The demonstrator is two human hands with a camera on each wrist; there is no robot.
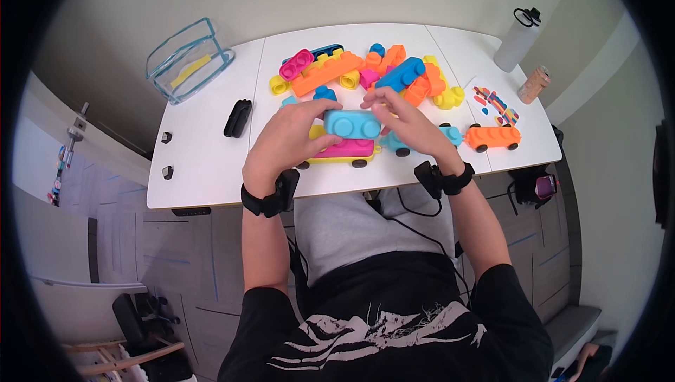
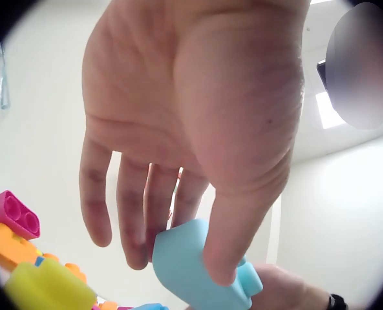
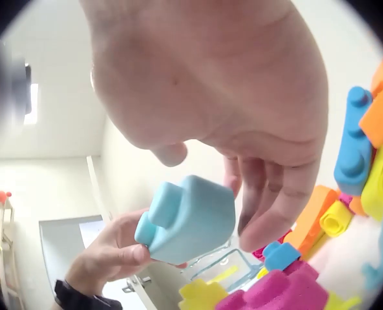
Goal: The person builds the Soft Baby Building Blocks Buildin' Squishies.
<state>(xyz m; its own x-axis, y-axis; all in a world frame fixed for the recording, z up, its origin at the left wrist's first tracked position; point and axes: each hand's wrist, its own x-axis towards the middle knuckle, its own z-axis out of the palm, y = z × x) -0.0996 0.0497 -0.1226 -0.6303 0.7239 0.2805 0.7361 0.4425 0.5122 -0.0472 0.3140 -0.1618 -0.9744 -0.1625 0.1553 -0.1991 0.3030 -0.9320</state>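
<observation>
A light blue two-stud toy block (image 1: 353, 124) is held up in the head view, its studs facing the person. My left hand (image 1: 290, 134) pinches its left end between thumb and fingers. At the block's other end is my right hand (image 1: 415, 123), fingers loosely extended, with a gap between its thumb and the block in the right wrist view. Just below the block stands a wheeled yellow toy car carrying a magenta block (image 1: 344, 149). To its right come a light blue wheeled car (image 1: 402, 143), partly hidden by the right hand, and an orange wheeled car (image 1: 493, 136).
A pile of large toy blocks (image 1: 327, 73) lies behind the hands. Small colourful pieces (image 1: 498, 106), a can (image 1: 536, 85) and a bottle (image 1: 517, 44) are on the right. At left are a black case (image 1: 238, 118) and a clear blue-edged bag (image 1: 188, 62).
</observation>
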